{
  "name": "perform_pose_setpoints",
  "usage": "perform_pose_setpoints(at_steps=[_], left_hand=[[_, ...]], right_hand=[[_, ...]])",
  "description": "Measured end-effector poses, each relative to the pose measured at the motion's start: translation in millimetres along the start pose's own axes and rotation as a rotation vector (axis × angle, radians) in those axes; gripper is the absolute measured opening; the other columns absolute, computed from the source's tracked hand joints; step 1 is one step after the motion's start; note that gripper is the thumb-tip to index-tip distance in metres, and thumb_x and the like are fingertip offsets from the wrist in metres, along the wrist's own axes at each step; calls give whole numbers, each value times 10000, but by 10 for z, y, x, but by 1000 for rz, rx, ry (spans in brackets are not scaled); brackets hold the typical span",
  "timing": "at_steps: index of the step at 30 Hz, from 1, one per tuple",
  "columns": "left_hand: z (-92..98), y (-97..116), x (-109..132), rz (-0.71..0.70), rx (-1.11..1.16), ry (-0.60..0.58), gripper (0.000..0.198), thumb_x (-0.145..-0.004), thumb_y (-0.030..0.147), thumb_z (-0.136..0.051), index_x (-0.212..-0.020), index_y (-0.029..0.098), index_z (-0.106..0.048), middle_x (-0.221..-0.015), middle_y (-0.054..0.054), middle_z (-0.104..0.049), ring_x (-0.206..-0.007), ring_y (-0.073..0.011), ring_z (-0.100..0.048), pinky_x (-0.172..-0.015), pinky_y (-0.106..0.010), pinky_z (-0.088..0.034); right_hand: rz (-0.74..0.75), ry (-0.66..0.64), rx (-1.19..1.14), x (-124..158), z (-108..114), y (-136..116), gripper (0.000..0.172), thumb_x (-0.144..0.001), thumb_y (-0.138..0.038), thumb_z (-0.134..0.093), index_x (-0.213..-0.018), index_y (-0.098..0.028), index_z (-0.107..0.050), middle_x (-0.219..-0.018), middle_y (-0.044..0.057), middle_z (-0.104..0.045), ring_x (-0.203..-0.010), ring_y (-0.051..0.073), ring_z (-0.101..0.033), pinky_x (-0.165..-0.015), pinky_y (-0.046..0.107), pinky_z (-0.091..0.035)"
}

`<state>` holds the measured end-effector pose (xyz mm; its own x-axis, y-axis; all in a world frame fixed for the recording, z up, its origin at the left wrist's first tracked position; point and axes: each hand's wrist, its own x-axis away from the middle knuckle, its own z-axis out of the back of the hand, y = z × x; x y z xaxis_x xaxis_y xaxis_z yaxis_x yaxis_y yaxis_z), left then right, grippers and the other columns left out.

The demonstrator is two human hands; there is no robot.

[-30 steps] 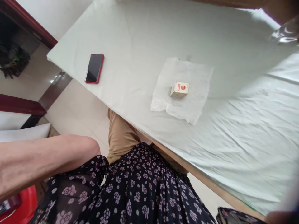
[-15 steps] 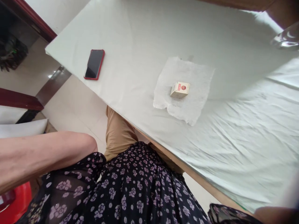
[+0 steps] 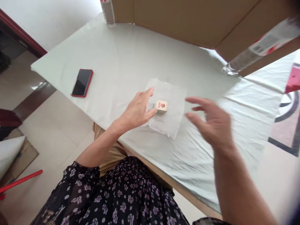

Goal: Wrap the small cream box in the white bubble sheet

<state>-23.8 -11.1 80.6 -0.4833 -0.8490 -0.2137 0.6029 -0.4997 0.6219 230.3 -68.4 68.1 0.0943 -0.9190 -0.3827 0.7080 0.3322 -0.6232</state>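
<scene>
A small cream box with a red label and a round red picture sits on a white, thin, translucent sheet spread on the table. My left hand is at the box's left side, thumb and fingers apart; whether the thumb touches the box I cannot tell. To the right of the sheet my right hand hangs over the cloth, slightly blurred, its thumb and fingers parted with nothing between them.
A pale green cloth covers the table. At its left lies a phone in a red case. Along the back stands a large brown cardboard box with clear tape on its edges. The table's near edge runs in front of my body.
Both hands have come into view over the table, one on each side of the small box. The view has shifted, showing more of the cardboard. The small box stays on its sheet.
</scene>
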Motion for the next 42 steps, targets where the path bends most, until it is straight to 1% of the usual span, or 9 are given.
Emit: perform_pose_setpoints(at_steps=[3,5,9,15,23,34,38,40,42], left_hand=[[-358,-222,-120,48,-103,-174,780,-845,265,-631,-1513,90,-269,-1445,-212,-532,-1378,-324,-463,-1110,-485,-435],[-497,-321,-95,67,-159,-230,811,-830,280,-648,-1511,70,-261,-1469,-230,-509,-1412,-337,-426,-1126,-481,-410],[-554,-346,126,74,-275,-206,747,-853,337,-637,-1486,90,-325,-1503,-224,-483,-1436,-340,-401,-1153,-485,-357],[-517,-294,339,95,-329,-174,712,-872,369,-627,-1482,121,-355,-1497,-207,-502,-1414,-334,-429,-1134,-482,-354],[-522,-237,425,139,-380,-164,672,-879,378,-637,-1457,116,-417,-1529,-186,-479,-1403,-332,-433,-1126,-462,-372],[-500,-256,454,108,-370,-146,598,-873,357,-654,-1406,136,-500,-1499,-171,-509,-1371,-342,-456,-1099,-493,-409],[-436,-245,544,41,-311,-108,550,-868,383,-668,-1352,146,-559,-1457,-183,-535,-1350,-347,-475,-1111,-513,-410],[-380,-223,614,-41,-290,-119,576,-851,386,-691,-1355,138,-563,-1467,-193,-520,-1372,-352,-452,-1138,-518,-387],[-330,-199,686,-114,-286,-155,599,-835,343,-704,-1376,138,-550,-1485,-195,-500,-1400,-355,-422,-1152,-517,-372]], right_hand=[[11,-134,-12,-102,-270,107,540,-887,-407,-686,-1394,-302,-532,-1409,99,-599,-1264,306,-584,-972,481,-543],[20,-189,17,-171,-479,187,600,-863,-382,-687,-1425,-280,-502,-1450,115,-568,-1326,350,-533,-1048,563,-479],[17,-217,44,-229,-667,279,427,-883,-307,-623,-1306,-264,-591,-1289,109,-676,-1178,337,-628,-991,563,-497],[44,-195,-32,-146,-626,296,377,-898,-312,-614,-1274,-287,-608,-1269,82,-687,-1186,293,-633,-1007,505,-516],[74,-188,-60,-126,-710,274,387,-896,-291,-622,-1284,-287,-611,-1288,91,-678,-1220,291,-619,-1039,522,-506],[102,-184,-79,-113,-804,276,386,-887,-251,-615,-1273,-263,-605,-1263,99,-680,-1215,274,-616,-1034,479,-504],[123,-216,26,-113,-677,210,415,-911,-289,-609,-1322,-240,-580,-1358,136,-615,-1280,311,-569,-1032,509,-485],[161,-187,89,-36,-541,113,456,-916,-341,-633,-1349,-219,-559,-1413,165,-564,-1317,331,-533,-1029,511,-470],[220,-171,134,111,-404,-12,454,-920,-364,-649,-1336,-204,-564,-1367,162,-595,-1274,316,-559,-1002,476,-472]])
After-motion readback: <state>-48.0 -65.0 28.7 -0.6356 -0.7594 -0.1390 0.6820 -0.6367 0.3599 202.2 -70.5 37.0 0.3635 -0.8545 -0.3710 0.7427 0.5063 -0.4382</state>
